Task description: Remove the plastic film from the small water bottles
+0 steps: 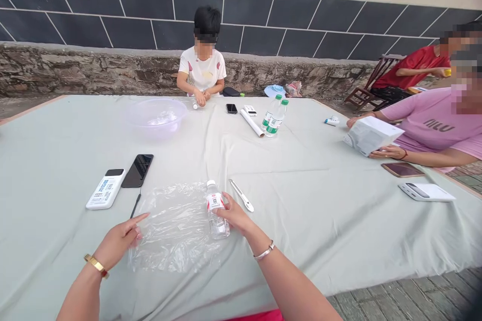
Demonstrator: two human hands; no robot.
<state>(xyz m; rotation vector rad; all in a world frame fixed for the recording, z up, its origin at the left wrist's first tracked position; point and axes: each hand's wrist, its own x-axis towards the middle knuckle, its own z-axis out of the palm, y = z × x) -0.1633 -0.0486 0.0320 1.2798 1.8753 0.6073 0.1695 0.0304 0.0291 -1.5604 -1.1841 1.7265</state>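
Observation:
A small clear water bottle with a white cap and a red-and-white label is at the right side of a crumpled transparent plastic sheet. My right hand grips the bottle, thumb across its label. At the sheet's left edge rests my left hand, index finger stretched out and apart from the thumb; its other fingers are mostly hidden. Just right of the bottle lies a white utility knife. Beyond my left hand are a black phone and a white power bank with a dark cable.
A cloth-covered table spreads around me. Farther back stand a translucent purple basin, a white roll and two green-capped bottles. Across sits a person; at right another person holds a white box.

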